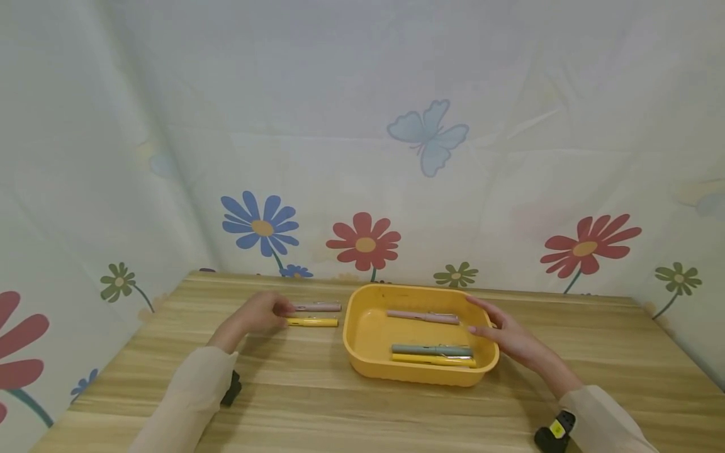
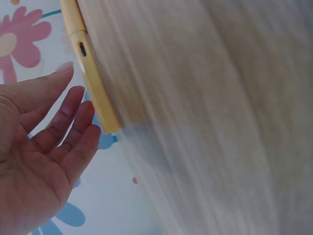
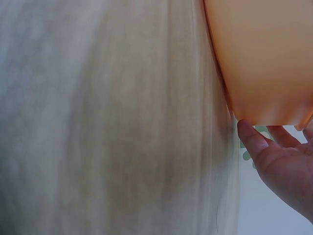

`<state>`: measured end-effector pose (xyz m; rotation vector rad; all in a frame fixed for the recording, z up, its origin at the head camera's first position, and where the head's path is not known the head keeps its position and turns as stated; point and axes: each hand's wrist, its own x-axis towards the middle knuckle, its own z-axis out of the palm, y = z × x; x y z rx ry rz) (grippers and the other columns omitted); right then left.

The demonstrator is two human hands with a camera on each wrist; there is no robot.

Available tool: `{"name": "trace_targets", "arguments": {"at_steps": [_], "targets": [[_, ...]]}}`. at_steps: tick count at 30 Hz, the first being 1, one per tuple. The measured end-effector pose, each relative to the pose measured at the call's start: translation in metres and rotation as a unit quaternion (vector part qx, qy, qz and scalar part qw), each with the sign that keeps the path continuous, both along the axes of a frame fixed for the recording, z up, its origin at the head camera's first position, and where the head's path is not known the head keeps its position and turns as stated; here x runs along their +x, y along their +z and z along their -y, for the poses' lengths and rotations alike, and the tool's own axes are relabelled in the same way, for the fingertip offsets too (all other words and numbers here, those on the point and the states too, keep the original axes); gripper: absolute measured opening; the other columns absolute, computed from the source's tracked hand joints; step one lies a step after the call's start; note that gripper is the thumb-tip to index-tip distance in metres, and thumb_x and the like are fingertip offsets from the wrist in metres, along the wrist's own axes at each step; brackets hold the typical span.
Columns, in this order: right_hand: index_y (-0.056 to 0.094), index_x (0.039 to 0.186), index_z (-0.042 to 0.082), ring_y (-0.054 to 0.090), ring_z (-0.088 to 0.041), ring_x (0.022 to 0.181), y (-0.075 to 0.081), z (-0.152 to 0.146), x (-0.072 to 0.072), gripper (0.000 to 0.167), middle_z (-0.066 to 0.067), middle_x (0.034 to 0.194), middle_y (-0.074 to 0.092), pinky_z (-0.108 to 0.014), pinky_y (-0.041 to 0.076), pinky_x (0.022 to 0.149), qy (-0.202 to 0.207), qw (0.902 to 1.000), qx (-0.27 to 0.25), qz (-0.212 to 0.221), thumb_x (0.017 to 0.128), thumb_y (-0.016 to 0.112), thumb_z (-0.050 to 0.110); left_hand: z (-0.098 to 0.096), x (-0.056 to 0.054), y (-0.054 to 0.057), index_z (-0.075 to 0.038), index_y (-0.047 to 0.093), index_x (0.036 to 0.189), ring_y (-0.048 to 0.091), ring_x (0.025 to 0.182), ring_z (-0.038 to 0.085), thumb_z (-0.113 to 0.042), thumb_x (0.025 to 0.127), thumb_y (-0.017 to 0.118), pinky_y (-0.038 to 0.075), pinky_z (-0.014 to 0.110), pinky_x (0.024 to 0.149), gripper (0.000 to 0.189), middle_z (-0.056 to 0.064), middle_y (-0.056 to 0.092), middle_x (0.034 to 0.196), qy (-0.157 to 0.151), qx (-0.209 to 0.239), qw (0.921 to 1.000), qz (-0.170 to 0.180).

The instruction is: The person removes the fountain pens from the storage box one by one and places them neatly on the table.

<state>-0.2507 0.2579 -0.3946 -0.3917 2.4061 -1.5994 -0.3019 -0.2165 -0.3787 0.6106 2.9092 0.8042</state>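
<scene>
My left hand (image 1: 262, 313) is at the left ends of two capped pens lying on the table, a lilac pen (image 1: 320, 307) and a yellow pen (image 1: 313, 322). In the left wrist view its thumb and fingers stand apart beside the end of the yellow pen (image 2: 95, 81); the lilac one is hidden there. My right hand (image 1: 512, 333) holds the right rim of a yellow plastic basket (image 1: 419, 375), thumb over the edge. Inside the basket lie a lilac pen (image 1: 421, 316), a grey-green pen (image 1: 419, 349) and a yellow pen (image 1: 433, 360).
The wood-grain table (image 1: 317, 409) runs back to a white cloth backdrop (image 1: 317, 157) printed with flowers and a butterfly. Dark wrist devices show below the left sleeve (image 1: 187, 384) and the right sleeve (image 1: 600, 415).
</scene>
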Motion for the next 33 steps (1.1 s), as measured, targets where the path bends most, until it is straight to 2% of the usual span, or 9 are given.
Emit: {"name": "trace_targets", "arguments": {"at_steps": [6, 10, 19, 33], "targets": [[0.022, 0.145, 0.014, 0.015, -0.046, 0.132, 0.001, 0.001, 0.001, 0.067, -0.021, 0.149, 0.01, -0.056, 0.03, 0.097, 0.001, 1.0, -0.003, 0.003, 0.089, 0.057, 0.024, -0.002, 0.004, 0.003, 0.002, 0.065, 0.101, 0.06, 0.09, 0.028, -0.003, 0.079, 0.066, 0.047, 0.044, 0.08, 0.023, 0.014, 0.065, 0.097, -0.002, 0.019, 0.9983, -0.056], [0.022, 0.145, 0.015, 0.014, -0.046, 0.132, 0.001, 0.001, 0.001, 0.066, -0.021, 0.149, 0.01, -0.057, 0.03, 0.098, 0.0, 1.0, -0.001, 0.001, 0.089, 0.056, 0.023, -0.011, 0.01, 0.008, 0.002, 0.065, 0.103, 0.06, 0.091, 0.029, -0.004, 0.08, 0.065, 0.047, 0.044, 0.081, 0.024, 0.015, 0.066, 0.099, 0.003, 0.038, 0.997, -0.068], [0.022, 0.145, 0.015, 0.016, -0.047, 0.131, 0.0, 0.001, 0.0, 0.067, -0.021, 0.149, 0.009, -0.055, 0.033, 0.096, 0.002, 1.0, -0.002, 0.003, 0.089, 0.057, 0.023, -0.039, 0.023, 0.014, 0.002, 0.064, 0.106, 0.059, 0.091, 0.026, -0.005, 0.081, 0.065, 0.049, 0.04, 0.081, 0.026, 0.014, 0.065, 0.1, 0.007, 0.117, 0.9905, -0.071], [0.023, 0.144, 0.015, 0.014, -0.046, 0.131, 0.001, 0.001, 0.0, 0.067, -0.021, 0.149, 0.011, -0.057, 0.03, 0.098, -0.005, 0.9999, 0.009, -0.002, 0.088, 0.058, 0.025, -0.096, 0.043, 0.028, -0.002, 0.062, 0.111, 0.059, 0.096, 0.022, -0.01, 0.082, 0.067, 0.05, 0.033, 0.082, 0.031, 0.011, 0.064, 0.105, -0.015, 0.195, 0.9801, -0.036]]}}
